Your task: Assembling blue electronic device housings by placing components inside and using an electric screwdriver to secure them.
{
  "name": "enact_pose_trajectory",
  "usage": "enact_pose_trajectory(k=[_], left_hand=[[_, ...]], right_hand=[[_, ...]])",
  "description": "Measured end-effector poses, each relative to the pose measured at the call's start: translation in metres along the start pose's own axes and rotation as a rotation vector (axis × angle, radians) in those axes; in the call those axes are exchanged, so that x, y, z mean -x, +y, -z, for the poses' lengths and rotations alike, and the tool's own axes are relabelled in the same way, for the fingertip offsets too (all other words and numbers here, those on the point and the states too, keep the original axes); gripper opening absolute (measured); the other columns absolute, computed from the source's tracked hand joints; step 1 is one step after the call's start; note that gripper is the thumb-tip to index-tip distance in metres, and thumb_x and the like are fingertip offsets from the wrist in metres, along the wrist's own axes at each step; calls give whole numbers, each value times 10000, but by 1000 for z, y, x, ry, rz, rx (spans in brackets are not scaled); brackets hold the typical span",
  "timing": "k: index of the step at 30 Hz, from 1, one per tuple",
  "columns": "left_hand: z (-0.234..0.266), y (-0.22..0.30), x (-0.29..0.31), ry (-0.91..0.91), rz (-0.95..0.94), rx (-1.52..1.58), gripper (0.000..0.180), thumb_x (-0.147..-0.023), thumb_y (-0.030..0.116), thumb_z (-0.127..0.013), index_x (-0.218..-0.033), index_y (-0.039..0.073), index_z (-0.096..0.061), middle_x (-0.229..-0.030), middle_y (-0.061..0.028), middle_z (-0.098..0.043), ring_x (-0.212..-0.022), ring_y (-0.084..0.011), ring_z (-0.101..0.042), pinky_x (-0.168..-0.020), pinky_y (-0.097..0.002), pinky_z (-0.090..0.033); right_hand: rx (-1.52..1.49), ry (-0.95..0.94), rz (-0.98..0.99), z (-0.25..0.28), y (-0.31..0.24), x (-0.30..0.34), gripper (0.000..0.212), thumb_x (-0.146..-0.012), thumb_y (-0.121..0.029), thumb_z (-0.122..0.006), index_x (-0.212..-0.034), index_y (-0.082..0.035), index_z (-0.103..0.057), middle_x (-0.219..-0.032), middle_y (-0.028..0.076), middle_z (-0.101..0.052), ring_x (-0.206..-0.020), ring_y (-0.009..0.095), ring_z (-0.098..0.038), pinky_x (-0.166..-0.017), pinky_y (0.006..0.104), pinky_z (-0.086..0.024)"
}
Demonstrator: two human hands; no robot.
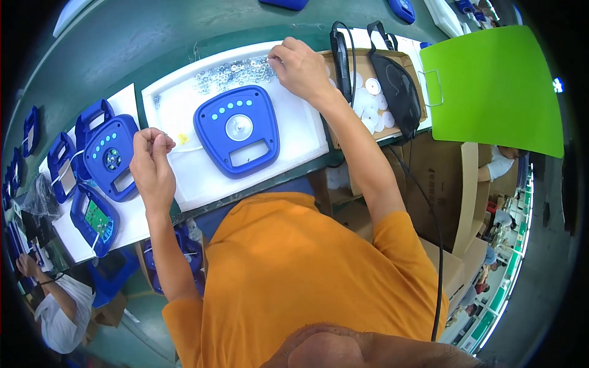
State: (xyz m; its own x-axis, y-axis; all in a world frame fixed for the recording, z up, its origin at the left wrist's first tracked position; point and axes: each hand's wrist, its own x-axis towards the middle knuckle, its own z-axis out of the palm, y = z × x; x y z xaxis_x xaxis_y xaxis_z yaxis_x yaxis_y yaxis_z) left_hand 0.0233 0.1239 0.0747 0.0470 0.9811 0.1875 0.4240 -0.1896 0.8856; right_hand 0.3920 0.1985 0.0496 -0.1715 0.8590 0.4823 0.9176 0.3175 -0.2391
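A blue plastic housing (237,163) with a handle cutout, a clear round dome (239,127) and a row of pale buttons lies in a white foam tray (288,153). Behind it, small shiny metal pieces like nuts or washers (230,75) are spread along the tray's far side. My right hand (302,69) is over the right end of these pieces, fingers curled together; whatever they pinch is hidden. Left of the housing, my left hand (153,164) is closed at the tray's left edge, with thumb and fingertips together. Small yellow bits (183,138) lie beside it.
Several blue housings (111,156) crowd the left, one showing a green circuit board (98,218). At right stand a cardboard box (392,132) with white discs (370,101), a black pouch (399,92), a black cabled tool (339,58) and a green board (491,92). A co-worker's arm (58,297) shows lower left.
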Motion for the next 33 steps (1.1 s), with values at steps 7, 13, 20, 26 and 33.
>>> enact_pose_trajectory(k=[7, 13, 20, 26, 33], left_hand=[[1, -2, 12, 21, 34, 52, 143, -1209, 106, -584, -1152, -13, -640, -947, -72, -717, -892, -137, -697, -857, -298, -577], [0, -2, 11, 6, 35, 67, 151, -1210, 121, -596, -1157, -11, -645, -957, -72, -720, -898, -136, -701, -863, -300, -584], [-2, 5, 10, -3, 33, 78, 162, -1207, 137, -611, -1150, -9, -650, -961, -73, -725, -915, -141, -720, -876, -301, -596], [-2, 3, 17, 52, 24, 104, 123, -1178, 97, -651, -1148, -20, -675, -984, -80, -741, -931, -156, -737, -883, -302, -599], [-14, 9, 21, 53, -28, 75, 101, -1133, 75, -713, -1132, -25, -728, -1008, -99, -788, -929, -165, -756, -869, -305, -601]], right_hand=[[41, -172, -33, 16, -4, -1, 70, -988, -172, -804, -1027, -116, -819, -995, 62, -715, -1021, 294, -743, -869, 454, -620], [-8, -222, 10, 17, -7, 0, 99, -987, -187, -810, -1053, -115, -823, -1039, 52, -729, -1069, 291, -735, -885, 467, -617], [14, -237, 107, -2, 1, -4, 115, -989, -210, -806, -1053, -118, -835, -1053, 48, -734, -1077, 289, -734, -864, 464, -622], [-188, -2, 89, 16, -22, 7, 69, -965, -132, -851, -1007, -80, -832, -976, 69, -761, -903, 278, -745, -765, 401, -607], [-288, 37, 307, 28, -93, 53, 86, -919, -122, -826, -956, -116, -749, -918, 31, -687, -827, 233, -713, -637, 359, -593]])
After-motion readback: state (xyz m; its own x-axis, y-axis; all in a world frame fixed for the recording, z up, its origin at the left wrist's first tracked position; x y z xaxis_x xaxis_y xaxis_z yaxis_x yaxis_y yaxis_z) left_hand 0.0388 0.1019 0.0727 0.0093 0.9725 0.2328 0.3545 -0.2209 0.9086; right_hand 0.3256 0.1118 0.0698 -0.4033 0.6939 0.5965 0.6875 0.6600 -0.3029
